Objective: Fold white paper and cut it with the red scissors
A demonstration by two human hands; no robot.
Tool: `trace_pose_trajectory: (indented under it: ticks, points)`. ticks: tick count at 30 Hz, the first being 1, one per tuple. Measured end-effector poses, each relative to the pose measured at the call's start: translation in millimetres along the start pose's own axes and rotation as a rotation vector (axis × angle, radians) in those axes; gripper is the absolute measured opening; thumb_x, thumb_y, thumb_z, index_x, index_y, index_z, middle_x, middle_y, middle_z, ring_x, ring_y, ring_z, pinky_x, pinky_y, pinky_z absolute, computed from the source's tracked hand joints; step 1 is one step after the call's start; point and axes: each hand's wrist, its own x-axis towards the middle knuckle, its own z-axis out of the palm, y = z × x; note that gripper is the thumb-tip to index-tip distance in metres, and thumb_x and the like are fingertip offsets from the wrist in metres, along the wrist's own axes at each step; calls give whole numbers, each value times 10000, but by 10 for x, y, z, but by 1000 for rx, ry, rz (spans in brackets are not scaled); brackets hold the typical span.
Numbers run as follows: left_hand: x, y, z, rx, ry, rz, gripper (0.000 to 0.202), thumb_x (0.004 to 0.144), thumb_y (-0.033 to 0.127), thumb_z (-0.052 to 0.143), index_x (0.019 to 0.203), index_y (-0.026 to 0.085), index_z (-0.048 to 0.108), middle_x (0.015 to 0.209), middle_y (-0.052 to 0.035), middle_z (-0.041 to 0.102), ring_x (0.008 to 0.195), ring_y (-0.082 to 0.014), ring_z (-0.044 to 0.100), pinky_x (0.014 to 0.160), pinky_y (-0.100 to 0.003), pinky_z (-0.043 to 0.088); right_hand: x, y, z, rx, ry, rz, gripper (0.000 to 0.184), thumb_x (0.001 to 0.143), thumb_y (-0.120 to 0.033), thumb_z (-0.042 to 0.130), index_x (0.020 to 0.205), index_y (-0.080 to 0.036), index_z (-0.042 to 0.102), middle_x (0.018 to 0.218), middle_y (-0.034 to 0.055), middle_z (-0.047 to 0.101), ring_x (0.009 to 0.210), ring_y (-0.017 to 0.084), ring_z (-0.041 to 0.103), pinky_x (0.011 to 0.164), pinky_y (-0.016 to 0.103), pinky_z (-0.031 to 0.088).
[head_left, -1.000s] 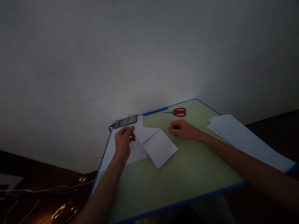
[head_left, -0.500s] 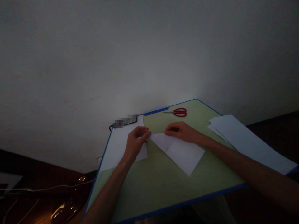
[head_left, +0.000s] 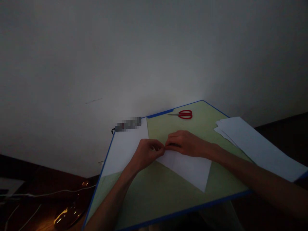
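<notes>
A folded sheet of white paper (head_left: 190,167) lies on the pale green table (head_left: 154,199), partly covered by both hands. At its far left edge, my left hand (head_left: 149,153) is closed in a pinch, thumb against fingers, on the paper. My right hand (head_left: 184,143) touches it fingertip to fingertip and is also closed on the paper's upper edge. The fingers hide the pinched part of the sheet. Its near corner points toward the table's front edge.
Red-handled scissors (head_left: 184,114) lie at the back of the table. Several white sheets (head_left: 262,147) are stacked on the right. Another white sheet (head_left: 125,144) lies on the left, a blurred-out object (head_left: 128,124) at its top. A wall (head_left: 154,57) rises behind.
My hands have come together, the left moving right and both lower in view. The folded paper has turned slightly, its near corner shifting right and closer.
</notes>
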Motion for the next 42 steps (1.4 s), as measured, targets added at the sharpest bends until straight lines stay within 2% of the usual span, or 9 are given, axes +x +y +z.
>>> trace_pose_trajectory:
  ticks: [7, 19, 32, 42]
  points:
    - [0, 37, -2, 0, 9, -58, 105, 679, 133, 675, 676, 170, 773, 629, 9, 715, 614, -131, 607, 614, -238, 443, 8, -44, -8, -62, 5, -40, 156, 1018, -265, 597, 989, -170, 718, 920, 41, 737, 845, 192, 677, 773, 330, 404]
    - [17, 3, -61, 27, 24, -100, 78, 673, 166, 689, 661, 174, 765, 634, 2, 723, 619, -138, 620, 612, -246, 445, -19, 66, -31, 7, 8, -9, 175, 1023, -282, 579, 982, -188, 720, 914, 36, 741, 837, 191, 676, 777, 325, 414]
    - [-4, -157, -252, 109, 23, -72, 85, 697, 200, 693, 670, 182, 772, 652, -23, 736, 622, -152, 629, 628, -269, 456, -54, 302, -188, 250, -40, 139, 230, 988, -333, 582, 953, -166, 737, 923, 75, 746, 827, 200, 661, 748, 315, 464]
    - [2, -129, -294, 140, 63, -110, 93, 710, 205, 700, 690, 170, 784, 646, -30, 742, 601, -151, 631, 599, -261, 455, -61, 355, -172, 256, -26, 193, 246, 976, -359, 588, 938, -168, 736, 909, 73, 751, 803, 197, 654, 713, 311, 457]
